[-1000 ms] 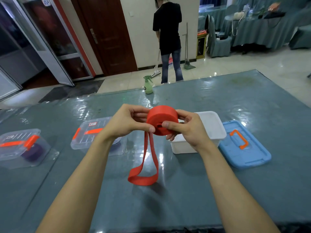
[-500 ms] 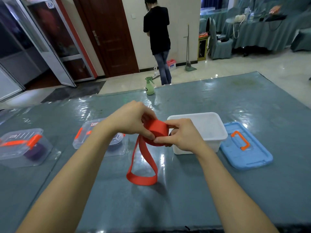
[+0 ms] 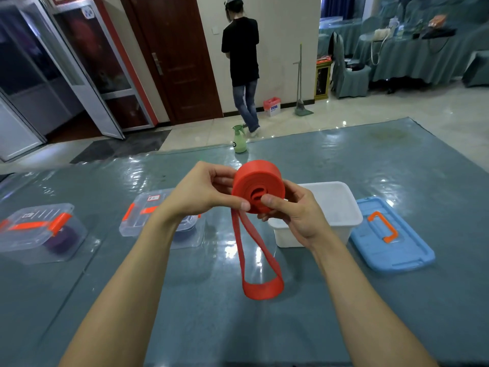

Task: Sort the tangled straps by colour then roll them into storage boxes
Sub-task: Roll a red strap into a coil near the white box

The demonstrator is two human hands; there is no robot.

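The left grip [image 3: 203, 192] is covering much of the middle clear box [image 3: 143, 221] and hiding its contents, and its label [image 3: 153, 198] is showing too small to read. The right grip [image 3: 293, 215] is blocking the near left corner of the white box [image 3: 341, 207]. Both are masking the back of the red strap [image 3: 258, 181] roll. Something dark, possibly a purple roll [image 3: 63, 238], is blurring through the far-left clear box [image 3: 39, 229], which the left edge is clipping. Both forearms and the desk [image 3: 370, 313] are running off the bottom edge.
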